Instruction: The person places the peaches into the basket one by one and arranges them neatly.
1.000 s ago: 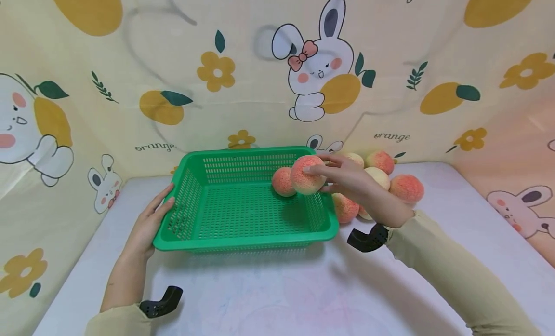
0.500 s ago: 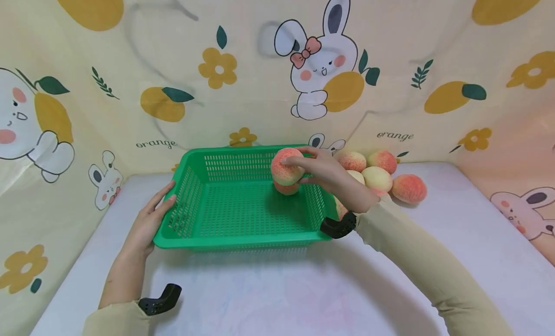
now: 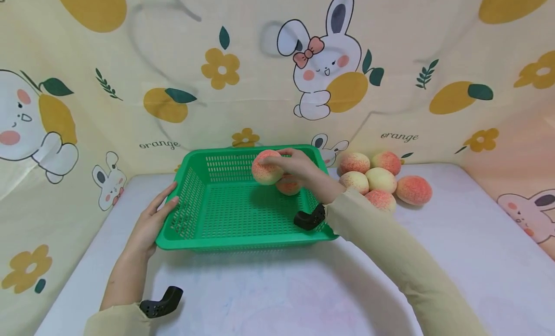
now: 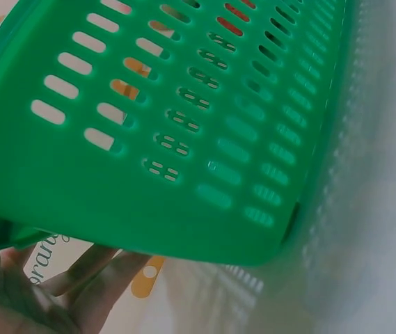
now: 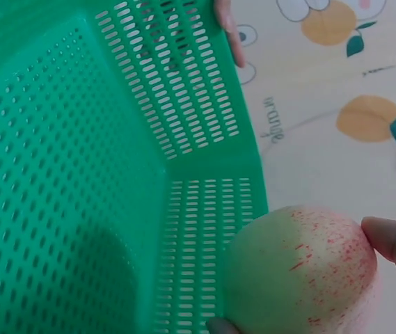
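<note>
Over the green plastic basket [image 3: 247, 243] my right hand [image 3: 299, 167] holds a pink and cream peach [image 3: 264, 168] between thumb and fingers. The right wrist view shows that peach [image 5: 302, 271] up close, with a fingertip at each side. Another peach [image 3: 288, 188] lies in the basket, partly hidden behind the right hand. My left hand [image 3: 145, 229] grips the basket's left rim. In the left wrist view its fingers [image 4: 104, 278] reach along under the rim, outside the perforated wall [image 4: 114, 188].
Several more peaches, some pink and some pale yellow [image 3: 381, 180], are clustered on the white table [image 3: 243, 297] right of the basket. A cloth printed with rabbits and oranges [image 3: 251, 75] hangs behind and at both sides.
My right hand has carried the peach leftward from the basket's right rim, past the peach inside. My left hand has stayed on the rim. More of the peach cluster shows.
</note>
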`<state>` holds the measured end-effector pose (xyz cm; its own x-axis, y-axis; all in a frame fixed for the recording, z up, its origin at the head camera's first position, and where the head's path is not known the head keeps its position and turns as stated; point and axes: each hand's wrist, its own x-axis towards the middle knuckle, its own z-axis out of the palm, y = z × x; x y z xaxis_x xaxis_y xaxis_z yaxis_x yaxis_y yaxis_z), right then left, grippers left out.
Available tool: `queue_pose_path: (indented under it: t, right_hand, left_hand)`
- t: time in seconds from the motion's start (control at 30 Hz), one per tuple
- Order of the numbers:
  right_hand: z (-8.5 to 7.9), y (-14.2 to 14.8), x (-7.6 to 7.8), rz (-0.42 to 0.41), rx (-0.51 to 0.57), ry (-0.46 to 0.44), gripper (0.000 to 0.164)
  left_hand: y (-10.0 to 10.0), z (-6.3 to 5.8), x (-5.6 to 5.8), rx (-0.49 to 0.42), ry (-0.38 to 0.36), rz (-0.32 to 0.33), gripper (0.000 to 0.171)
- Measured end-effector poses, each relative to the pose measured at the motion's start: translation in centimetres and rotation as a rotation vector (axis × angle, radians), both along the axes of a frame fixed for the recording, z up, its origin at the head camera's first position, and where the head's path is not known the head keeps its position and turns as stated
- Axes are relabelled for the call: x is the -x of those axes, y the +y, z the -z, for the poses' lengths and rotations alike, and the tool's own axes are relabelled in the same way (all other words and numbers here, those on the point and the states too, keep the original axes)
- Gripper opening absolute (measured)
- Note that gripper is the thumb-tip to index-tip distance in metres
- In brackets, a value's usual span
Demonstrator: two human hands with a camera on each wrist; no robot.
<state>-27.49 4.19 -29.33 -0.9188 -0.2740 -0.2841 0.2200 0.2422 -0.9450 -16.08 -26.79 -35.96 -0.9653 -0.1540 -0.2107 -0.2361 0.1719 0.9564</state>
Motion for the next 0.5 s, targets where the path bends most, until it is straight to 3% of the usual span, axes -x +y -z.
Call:
queue_pose_path:
  t: [0.2, 0.5]
  right_hand:
    - [0.9, -1.9, 0.7, -0.03, -0.023, -0.012, 0.068]
    - [3.1, -3.7, 1.3, -0.026, 0.024, -0.077, 0.064]
  left_hand:
    - [-0.1, 0.0, 0.0, -0.022, -0.011, -0.003, 0.06]
    - [0.1, 0.0, 0.0, 0.0, -0.026, -0.01, 0.059]
